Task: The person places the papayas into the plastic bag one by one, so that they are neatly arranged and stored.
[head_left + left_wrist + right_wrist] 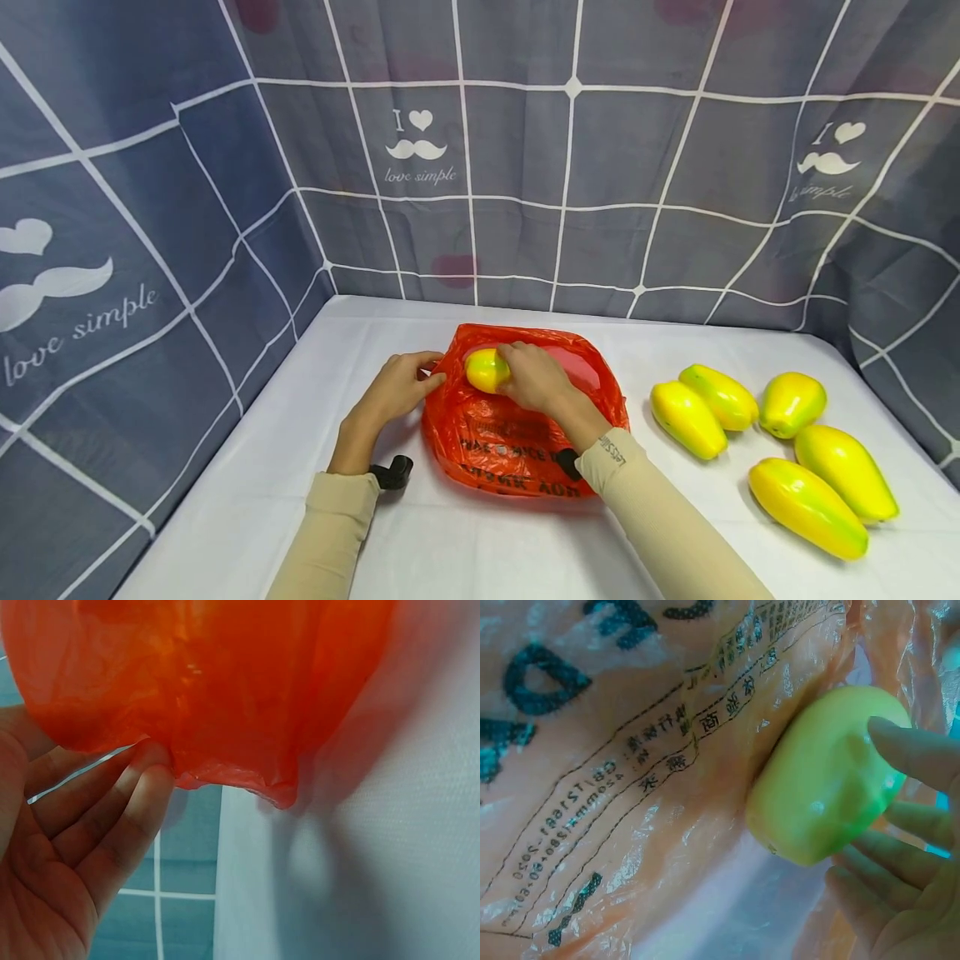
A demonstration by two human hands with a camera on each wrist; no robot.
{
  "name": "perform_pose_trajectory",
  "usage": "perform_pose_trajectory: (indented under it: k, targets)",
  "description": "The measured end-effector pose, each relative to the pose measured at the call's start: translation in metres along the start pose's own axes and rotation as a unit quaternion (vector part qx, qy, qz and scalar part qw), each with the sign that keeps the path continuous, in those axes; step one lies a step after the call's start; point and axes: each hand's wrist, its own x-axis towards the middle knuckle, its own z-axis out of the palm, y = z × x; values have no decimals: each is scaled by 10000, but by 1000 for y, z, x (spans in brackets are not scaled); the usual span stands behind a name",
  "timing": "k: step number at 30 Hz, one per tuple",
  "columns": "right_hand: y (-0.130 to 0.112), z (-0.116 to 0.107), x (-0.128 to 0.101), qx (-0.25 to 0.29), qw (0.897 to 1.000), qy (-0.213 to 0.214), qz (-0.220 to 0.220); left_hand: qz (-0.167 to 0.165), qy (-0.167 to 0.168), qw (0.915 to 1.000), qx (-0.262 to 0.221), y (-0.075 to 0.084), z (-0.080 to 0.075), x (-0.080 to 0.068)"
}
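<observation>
Head view: a yellow fruit (486, 370) is being put into an orange plastic bag (517, 450) on the white table (465, 550).

The fruit is being gripped by the right hand (534, 377), fingers curled round its end, at the bag's open mouth; in the right wrist view the fingers (911, 754) are being wrapped over the fruit (825, 776), which is lying against the printed plastic. The bag's left edge is being pinched and held open by the left hand (397, 387); in the left wrist view the fingertips (150, 769) are being pressed onto the bag's rim (225, 772). Five more fruits (780, 446) are lying on the table to the right, well apart from the bag. The loading step is judged to be under way with the first fruit. The next move is judged to call for the fruit being pushed deeper before release, with the mouth being kept wide.
</observation>
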Motion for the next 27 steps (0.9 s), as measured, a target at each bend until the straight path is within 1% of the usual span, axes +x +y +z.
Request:
perform_pose_trajectory:
  k: [3,6,10,14,21,24,27]
  targets:
    - [-1,-3,-4,-113,9999,31,-99,32,3,10000,21,0,-1,0]
    - [-2,-8,-8,-110,9999,-61,-100,38,17,10000,36,0,-2,-1]
    - [-5,-15,-14,19,9998,-127,-132,-1,2,10000,47,-2,-3,-1]
    - [-7,-26,-22,108,9997,-67,-213,-6,-30,10000,32,-2,-2,-1]
    - [-8,-48,-44,173,9980,340,-495,26,2,10000,48,-2,-2,-1]
    - [-2,-53,-57,294,9965,548,-554,36,4,10000,21,-2,-1,-1]
    - [8,-54,-72,428,9952,739,-486,36,-8,10000,0,-1,0,0]
